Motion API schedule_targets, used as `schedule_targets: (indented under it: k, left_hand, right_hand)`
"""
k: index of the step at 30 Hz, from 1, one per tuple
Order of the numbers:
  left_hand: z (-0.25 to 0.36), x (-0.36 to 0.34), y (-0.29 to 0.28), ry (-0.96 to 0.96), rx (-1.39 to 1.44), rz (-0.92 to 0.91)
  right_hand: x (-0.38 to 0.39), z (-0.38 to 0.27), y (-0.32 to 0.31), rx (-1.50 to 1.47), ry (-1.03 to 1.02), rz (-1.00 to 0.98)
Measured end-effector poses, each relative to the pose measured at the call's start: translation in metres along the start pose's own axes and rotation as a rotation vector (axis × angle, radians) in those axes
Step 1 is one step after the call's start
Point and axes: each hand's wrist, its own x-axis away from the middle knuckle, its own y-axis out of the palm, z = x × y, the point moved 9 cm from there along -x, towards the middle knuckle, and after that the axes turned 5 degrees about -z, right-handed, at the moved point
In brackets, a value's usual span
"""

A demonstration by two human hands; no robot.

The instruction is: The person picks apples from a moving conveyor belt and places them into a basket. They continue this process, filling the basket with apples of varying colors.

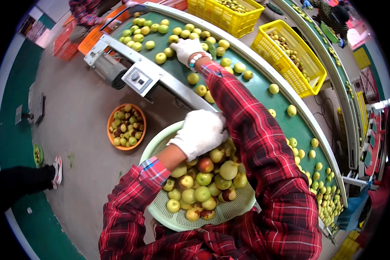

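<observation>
Green-yellow fruits (203, 178) fill the pale green basket (169, 219) right under the gloved left hand (200, 132), which curls loosely over them, grip unclear. Right hand (187, 48) reaches out flat over the green conveyor belt (255, 89), fruit scattered around it; can't tell if it's holding one.

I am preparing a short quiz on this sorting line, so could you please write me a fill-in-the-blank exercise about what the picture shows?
1. Both hands wear ____ gloves, and the left hand rests at the rim of the pale green basket.
2. The right hand reaches onto the ____ conveyor belt among the green fruits.
3. On the floor stands a round ____ bowl of fruit.
4. Beyond the belt stand ____ crates.

Missing words: white; green; orange; yellow
</observation>
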Motion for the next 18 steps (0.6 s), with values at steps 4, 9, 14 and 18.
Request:
schedule_targets:
  k: [4, 9, 14, 18]
  left_hand:
    - [0.003, -0.006, 0.001, 0.028, 0.026, -0.006]
    - [0.009, -0.002, 0.003, 0.069, 0.074, -0.07]
    - [0.016, -0.003, 0.004, 0.117, 0.068, -0.04]
    - [0.019, 0.002, 0.005, 0.165, -0.004, 0.096]
  right_hand:
    - [0.003, -0.001, 0.001, 0.121, -0.056, -0.034]
    - [0.049, 0.017, -0.03, -0.492, 0.063, 0.178]
    - [0.152, 0.046, -0.033, -2.162, -0.038, 0.004]
    - [0.22, 0.042, -0.047, -2.38, -0.126, 0.012]
